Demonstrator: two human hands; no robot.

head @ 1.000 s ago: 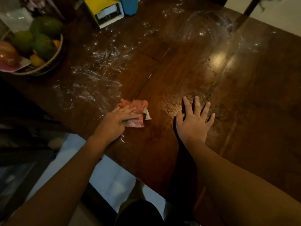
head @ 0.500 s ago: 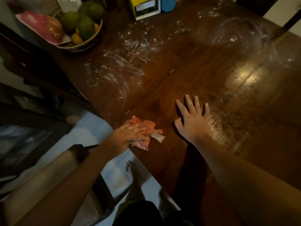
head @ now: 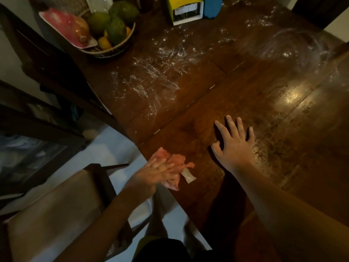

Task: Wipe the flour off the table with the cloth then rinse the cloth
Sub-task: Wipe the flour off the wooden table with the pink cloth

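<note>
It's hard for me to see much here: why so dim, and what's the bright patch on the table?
Head view: dim overall; the patch is glare off the polished table. Same view: the left hand and cloth are motion-blurred, the right hand sharper.

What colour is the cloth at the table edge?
The cloth is pink, seen in the head view.

No legible text, brand or number is recorded; print on the white label (head: 188, 11) of the yellow box (head: 183, 1) is too small to be read.
</note>
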